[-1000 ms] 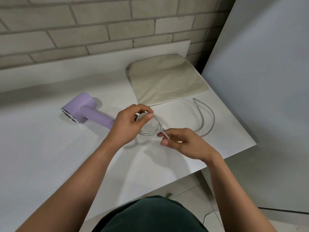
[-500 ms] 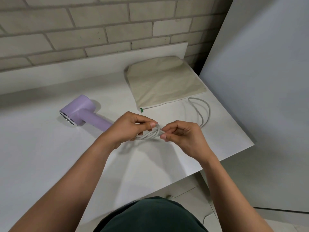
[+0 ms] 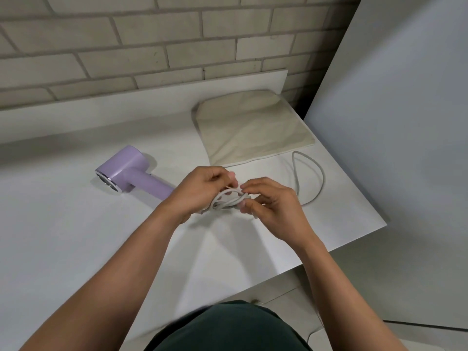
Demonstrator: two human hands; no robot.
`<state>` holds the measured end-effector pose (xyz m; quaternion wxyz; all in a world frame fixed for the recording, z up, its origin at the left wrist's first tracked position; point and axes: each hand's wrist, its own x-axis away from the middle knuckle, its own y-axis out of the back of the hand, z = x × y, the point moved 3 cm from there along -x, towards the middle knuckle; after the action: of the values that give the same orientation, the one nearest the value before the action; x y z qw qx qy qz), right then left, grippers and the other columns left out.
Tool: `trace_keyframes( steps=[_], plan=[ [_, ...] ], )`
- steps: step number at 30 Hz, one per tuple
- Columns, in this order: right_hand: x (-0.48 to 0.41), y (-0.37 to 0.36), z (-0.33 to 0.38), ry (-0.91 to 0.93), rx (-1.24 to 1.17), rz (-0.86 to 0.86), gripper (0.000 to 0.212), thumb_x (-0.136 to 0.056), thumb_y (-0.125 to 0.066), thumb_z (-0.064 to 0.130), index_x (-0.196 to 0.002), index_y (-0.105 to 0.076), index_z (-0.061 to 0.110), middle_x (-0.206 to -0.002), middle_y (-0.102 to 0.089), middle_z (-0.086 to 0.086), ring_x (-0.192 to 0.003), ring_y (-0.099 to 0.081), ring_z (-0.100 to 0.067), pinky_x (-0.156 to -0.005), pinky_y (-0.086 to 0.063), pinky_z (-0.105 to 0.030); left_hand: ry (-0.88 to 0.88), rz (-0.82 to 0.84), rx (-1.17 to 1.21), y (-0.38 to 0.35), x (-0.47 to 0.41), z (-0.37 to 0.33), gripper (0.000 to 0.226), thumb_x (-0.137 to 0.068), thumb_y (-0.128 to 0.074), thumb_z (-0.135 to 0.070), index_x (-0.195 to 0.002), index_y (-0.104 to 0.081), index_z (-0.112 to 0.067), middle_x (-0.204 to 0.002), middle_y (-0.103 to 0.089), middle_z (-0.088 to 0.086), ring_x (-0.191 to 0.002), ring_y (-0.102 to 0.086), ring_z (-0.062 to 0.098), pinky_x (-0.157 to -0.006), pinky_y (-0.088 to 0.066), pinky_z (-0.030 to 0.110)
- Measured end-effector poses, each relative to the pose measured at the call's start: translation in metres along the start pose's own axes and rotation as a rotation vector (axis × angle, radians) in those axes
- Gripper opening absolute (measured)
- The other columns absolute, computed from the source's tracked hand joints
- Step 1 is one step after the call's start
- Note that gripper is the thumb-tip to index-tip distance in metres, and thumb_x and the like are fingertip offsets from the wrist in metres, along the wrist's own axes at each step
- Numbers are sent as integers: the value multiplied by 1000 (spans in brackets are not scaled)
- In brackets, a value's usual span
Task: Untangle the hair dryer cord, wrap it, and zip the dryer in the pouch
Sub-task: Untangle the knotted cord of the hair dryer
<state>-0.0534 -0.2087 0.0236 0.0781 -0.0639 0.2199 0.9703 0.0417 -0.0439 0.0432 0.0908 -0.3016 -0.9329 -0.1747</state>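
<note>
A lilac hair dryer (image 3: 126, 171) lies on its side on the white table (image 3: 76, 236), its handle pointing right toward my hands. Its grey cord (image 3: 228, 200) is bunched in small loops between my hands. My left hand (image 3: 202, 191) grips the loops from the left, and my right hand (image 3: 273, 201) pinches them from the right. A loose length of the cord (image 3: 320, 171) curves out over the table to the right of my hands. The beige fabric pouch (image 3: 253, 127) lies flat behind my hands. Its zip pull is hidden by my left hand.
A brick wall (image 3: 152, 46) backs the table. A tall grey panel (image 3: 405, 122) stands close on the right, just past the table's right edge (image 3: 374, 214). Floor tiles show below that edge.
The round coil has been squeezed into a tighter bunch. My hands have come together and moved slightly away from me. The free loop on the right has grown shorter.
</note>
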Motion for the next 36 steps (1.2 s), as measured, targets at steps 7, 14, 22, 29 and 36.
trace_keyframes(
  steps=[7, 14, 22, 29, 36],
  plan=[
    [-5, 0, -3, -138, -60, 56, 8, -86, -84, 22, -93, -79, 20, -79, -76, 10, -68, -76, -15, -63, -52, -20, -114, 207, -304, 12, 8, -11, 25, -94, -69, -48, -84, -79, -27, -68, -66, -2, -61, -55, 7, -58, -44, 19],
    [-10, 1, -6, -155, -78, 35, 10, -84, -86, 23, -91, -80, 20, -83, -77, 7, -78, -70, -10, -68, -50, -18, -134, -63, -221, 18, 3, -5, 25, -98, -67, -37, -82, -78, -21, -66, -64, -2, -54, -57, 7, -50, -43, 14],
    [-17, 7, -7, -140, -61, 41, 6, -89, -81, 18, -95, -80, 18, -85, -79, 6, -82, -73, -14, -76, -55, -20, -95, -306, -91, 20, -6, 7, 21, -101, -63, -28, -93, -76, -13, -74, -64, 6, -60, -61, 17, -45, -49, 18],
    [-14, 8, -6, -156, 15, 73, 4, -90, -81, 23, -94, -81, 22, -86, -79, 12, -84, -74, -10, -80, -59, -29, -512, 11, -679, 14, -8, 4, 36, -100, -63, -30, -136, -64, -36, -130, -61, -13, -115, -57, 6, -98, -44, 19],
    [-14, 6, -7, -171, -24, 36, 6, -88, -82, 23, -94, -80, 21, -84, -78, 9, -81, -73, -11, -78, -58, -27, -661, -199, -954, 11, -7, 0, 35, -100, -43, -54, -108, -74, -39, -97, -72, -17, -88, -65, 15, -65, -41, 27]
  ],
)
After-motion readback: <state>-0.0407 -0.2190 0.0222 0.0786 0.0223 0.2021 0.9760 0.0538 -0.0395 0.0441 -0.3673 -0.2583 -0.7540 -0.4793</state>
